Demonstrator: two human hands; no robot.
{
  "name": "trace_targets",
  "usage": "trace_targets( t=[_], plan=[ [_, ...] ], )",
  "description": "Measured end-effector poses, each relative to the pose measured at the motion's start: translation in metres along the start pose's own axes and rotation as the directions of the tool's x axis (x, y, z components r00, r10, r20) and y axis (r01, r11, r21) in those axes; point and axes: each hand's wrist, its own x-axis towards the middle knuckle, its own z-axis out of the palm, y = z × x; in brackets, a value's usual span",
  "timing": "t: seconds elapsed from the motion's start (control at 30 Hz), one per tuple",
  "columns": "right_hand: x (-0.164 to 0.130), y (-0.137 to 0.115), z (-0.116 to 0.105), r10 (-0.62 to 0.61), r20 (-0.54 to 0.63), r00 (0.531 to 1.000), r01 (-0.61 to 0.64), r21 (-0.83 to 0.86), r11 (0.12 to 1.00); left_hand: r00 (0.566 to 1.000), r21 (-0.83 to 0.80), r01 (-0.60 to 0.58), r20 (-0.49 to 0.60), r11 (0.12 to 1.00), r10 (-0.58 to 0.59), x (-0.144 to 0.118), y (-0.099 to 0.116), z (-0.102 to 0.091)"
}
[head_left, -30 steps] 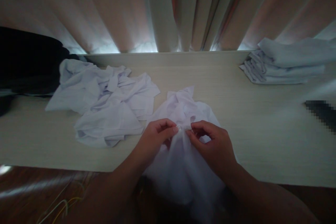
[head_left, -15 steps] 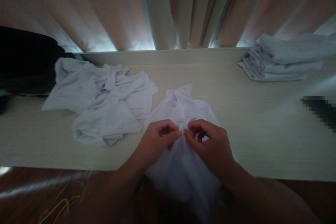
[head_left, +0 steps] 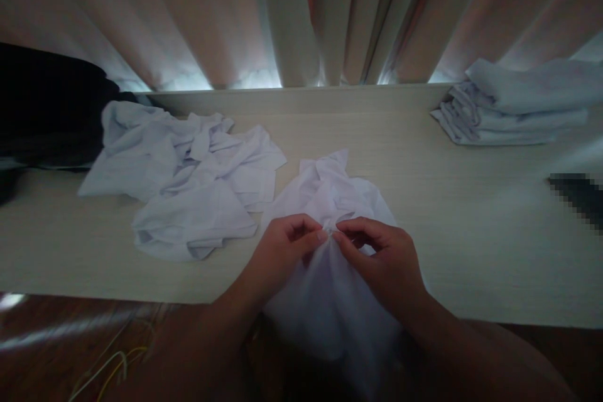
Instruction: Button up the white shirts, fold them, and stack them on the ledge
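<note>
A crumpled white cotton garment (head_left: 330,201) lies at the near edge of the pale wood-grain tabletop (head_left: 447,232), its lower part hanging over that edge toward the person. Both hands meet on it at one spot. The left hand (head_left: 282,251) is curled, thumb and forefinger pinching a small fold of the cloth; the right hand (head_left: 381,257) mirrors it, fingertips nipped on the same fold, so the two pinches almost touch. The grip reads as fine work on a seam or a fastening rather than a lift, though what sits between the fingertips is too small to tell. The cloth above the pinch bunches into a peak, likely because it is drawn up slightly at that spot.

Left of the garment, just beside it, sprawls a loose heap of rumpled white clothes (head_left: 188,182), unfolded and overlapping. Far to the right of the garment, at the back of the tabletop, sits a neat stack of folded white clothes (head_left: 513,113), well apart from the heap; the split suggests sorted and unsorted sides, with the garment between them. Behind the garment hang long beige pleated curtains (head_left: 306,12), light leaking under them. Beyond the heap, further left of the garment, a dark shape (head_left: 42,107) rests, unclear in the gloom. A blurred dark patch (head_left: 577,195) lies to the garment's right.
</note>
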Motion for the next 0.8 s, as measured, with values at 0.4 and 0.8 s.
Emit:
trace_targets(
  t=[0.4,0.8],
  plan=[
    [0.0003,-0.0006,-0.0022,0.017,0.028,0.999,-0.016,-0.044,0.999,1.0,0.028,-0.011,-0.008,1.0,0.011,-0.0021,0.0045,0.001],
    [0.0015,0.0025,-0.0035,0.121,0.061,0.991,-0.122,0.006,0.993,0.997,0.156,-0.054,-0.044,0.986,0.061,-0.0039,0.0062,0.0017]
  ],
)
